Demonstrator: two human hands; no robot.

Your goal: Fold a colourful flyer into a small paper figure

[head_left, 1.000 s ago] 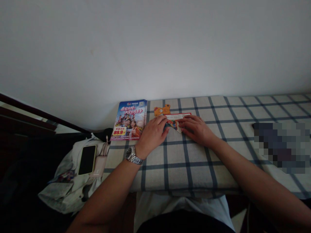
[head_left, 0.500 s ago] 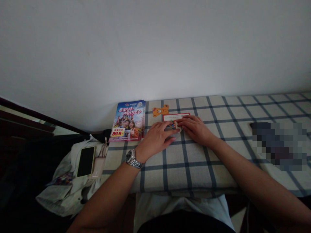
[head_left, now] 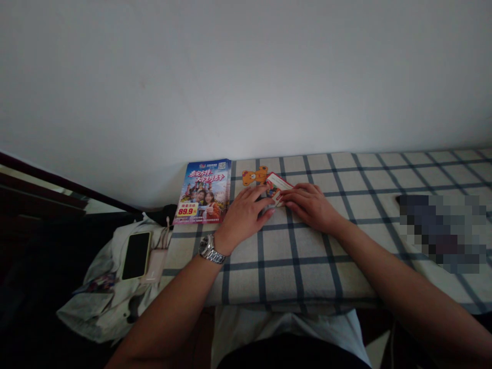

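A small folded flyer with a red border [head_left: 277, 185] lies on the checked cloth [head_left: 300, 256], tilted, between my two hands. My left hand [head_left: 244, 215], with a metal wristwatch, rests flat with its fingers pressing on the paper's left side. My right hand [head_left: 309, 205] lies flat too, fingertips on the paper's right edge. Just behind the paper sits an orange bear-shaped cutout [head_left: 254, 176].
A stack of colourful flyers [head_left: 203, 190] lies at the cloth's left end by the white wall. Left of the cloth, a phone [head_left: 136, 255] and a power bank [head_left: 155, 265] rest on crumpled fabric. A blurred dark patch [head_left: 438, 230] sits at the right.
The paper was a wider piece lying flat with a triangular flap; now it is folded smaller and tilted. Both hands shifted slightly on it.
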